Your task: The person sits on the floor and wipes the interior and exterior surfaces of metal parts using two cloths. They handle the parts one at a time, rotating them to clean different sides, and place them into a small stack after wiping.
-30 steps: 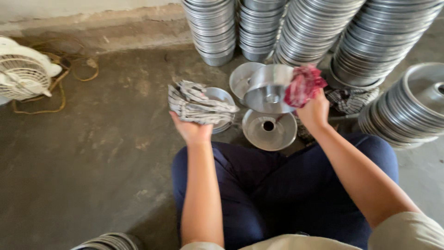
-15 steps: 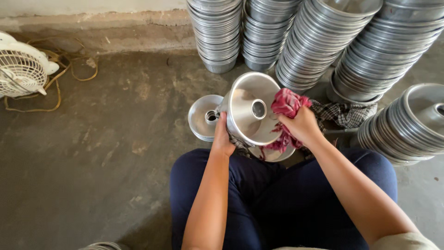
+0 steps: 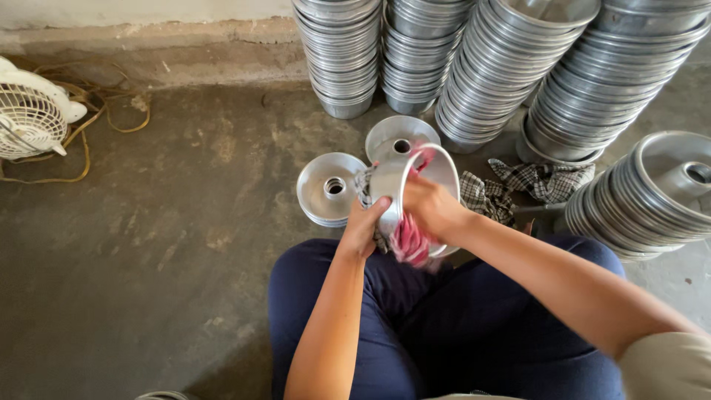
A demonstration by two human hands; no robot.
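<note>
Pan (image 3: 392,185) now tipped sideways, left hand (image 3: 363,226) gripping it, right hand (image 3: 429,207) clutching red cloth (image 3: 407,241) inside, stacked pans (image 3: 511,67) behind

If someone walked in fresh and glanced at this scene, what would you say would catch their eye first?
Most likely the leaning stacks of shiny metal ring pans along the far wall and at the right. Next, at centre, the left hand steadies a metal pan on its edge while the right hand presses a red cloth into it. A white fan sits on the concrete floor at far left.
</note>
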